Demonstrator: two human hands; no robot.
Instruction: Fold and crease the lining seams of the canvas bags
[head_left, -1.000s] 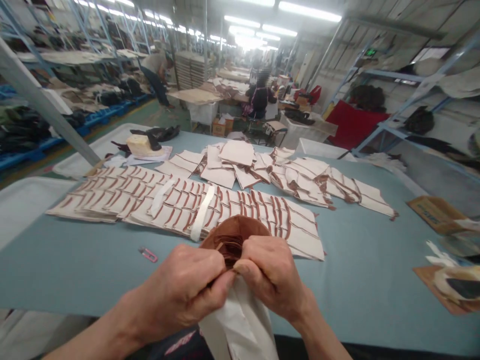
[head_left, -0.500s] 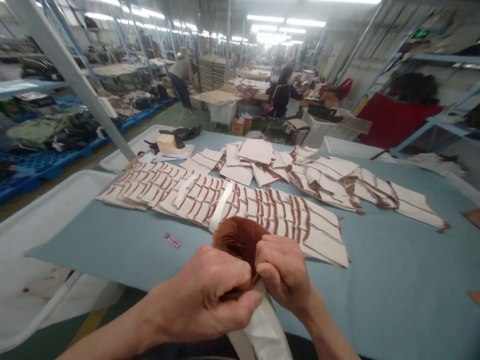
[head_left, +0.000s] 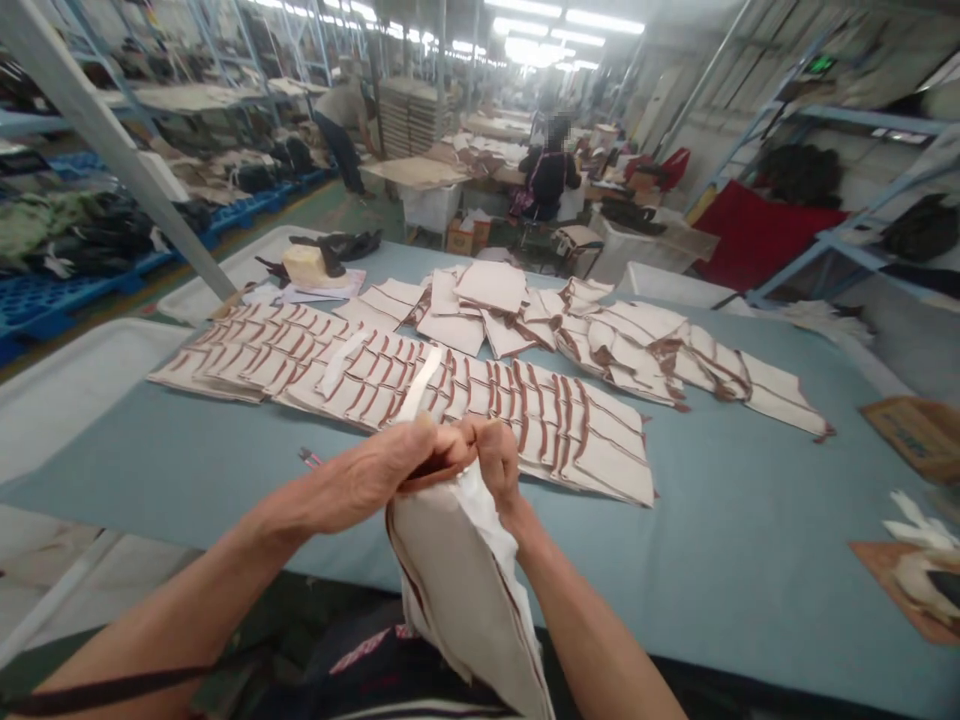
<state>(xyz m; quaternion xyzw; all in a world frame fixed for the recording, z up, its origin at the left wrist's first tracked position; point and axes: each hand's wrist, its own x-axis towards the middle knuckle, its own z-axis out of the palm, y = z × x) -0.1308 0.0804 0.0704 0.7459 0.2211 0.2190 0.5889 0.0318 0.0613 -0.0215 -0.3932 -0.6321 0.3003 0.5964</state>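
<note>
A bundle of cream fabric pieces with brown edges (head_left: 457,570) hangs below my hands at the near table edge, its flat pale side toward me. My left hand (head_left: 382,465) is closed over its upper left edge, fingers partly hidden behind the brown top. On the upper right, my right hand (head_left: 491,455) is closed on the same bundle, beside a bunched white piece. Just beyond, a long row of overlapping cream pieces with brown edges (head_left: 382,375) lies on the table, a white strip (head_left: 421,385) across it. Small pink-handled thread snips (head_left: 308,458) show beside my left wrist.
The blue-grey table (head_left: 720,540) carries a loose pile of cream pieces (head_left: 491,288) at the back. A yellowish block (head_left: 306,266) sits far left, cardboard (head_left: 919,435) at right. A slanted metal post (head_left: 142,165) rises at left. Two people work farther off.
Both hands have moved up and slightly left with the bundle, which has turned so its pale flat side faces me. The view has shifted to the right.
</note>
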